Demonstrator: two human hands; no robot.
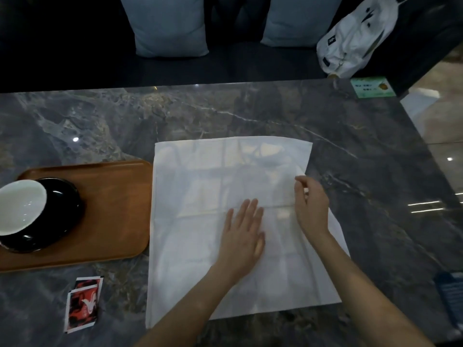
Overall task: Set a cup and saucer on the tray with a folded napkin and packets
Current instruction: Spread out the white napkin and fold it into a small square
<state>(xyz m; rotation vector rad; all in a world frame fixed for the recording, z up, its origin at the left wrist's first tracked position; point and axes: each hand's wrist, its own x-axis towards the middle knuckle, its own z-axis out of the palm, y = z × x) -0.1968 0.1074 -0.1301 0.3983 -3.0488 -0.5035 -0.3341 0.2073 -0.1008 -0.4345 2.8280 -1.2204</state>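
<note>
A large white napkin (200,191) lies spread on the dark marble table, just right of a wooden tray (117,209). On the tray's left part a white cup (20,204) leans tilted on a black saucer (67,214). Two red-and-white packets (84,304) lie on the table in front of the tray. My left hand (244,229) rests flat, fingers apart, on the napkin's middle. My right hand (312,204) pinches the napkin's right edge, where the cloth is folded over.
The marble table (375,196) ends at the right, with shiny floor beyond. A green card (372,87) lies at the far right corner. Behind the table a dark sofa holds two grey cushions (170,26) and a white bag (355,38). A dark object (451,294) sits at the right edge.
</note>
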